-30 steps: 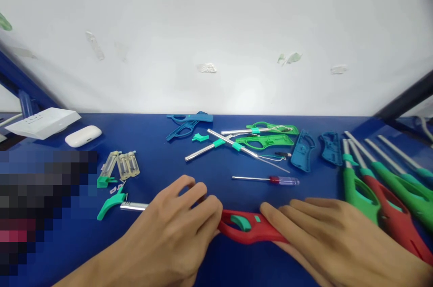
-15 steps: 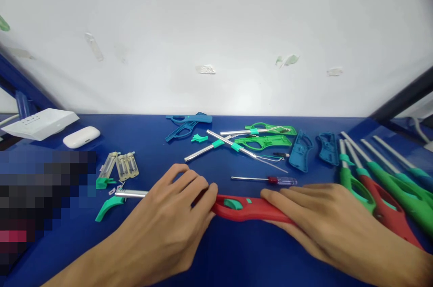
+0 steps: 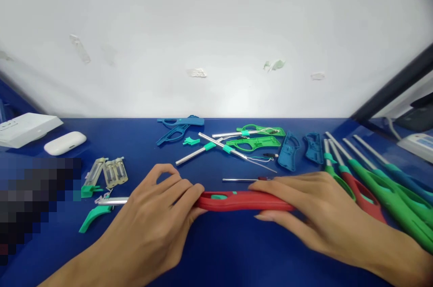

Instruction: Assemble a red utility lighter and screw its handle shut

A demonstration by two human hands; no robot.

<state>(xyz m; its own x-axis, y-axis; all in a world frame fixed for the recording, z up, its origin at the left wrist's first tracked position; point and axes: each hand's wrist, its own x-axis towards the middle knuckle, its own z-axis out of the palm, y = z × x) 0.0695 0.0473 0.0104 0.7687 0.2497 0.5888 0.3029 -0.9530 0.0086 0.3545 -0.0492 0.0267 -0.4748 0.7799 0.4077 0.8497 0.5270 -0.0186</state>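
A red lighter lies level between my hands, its metal tube pointing left. My left hand is closed round the front of the red body, where the tube begins. My right hand grips the rear end, fingers on top and thumb below. Just behind the lighter is a screwdriver, its handle partly hidden by my right fingers. A green trigger piece rests near the tube's tip, beside clear fuel tanks.
Farther back lie blue shell halves, green shell halves and metal tubes. More blue shells sit right of them. Several lighters fan out at the right. A white case and white box stand left.
The view has shifted slightly right. The red lighter has been rolled so its narrower edge shows more, and my right fingers now cover part of the screwdriver handle.
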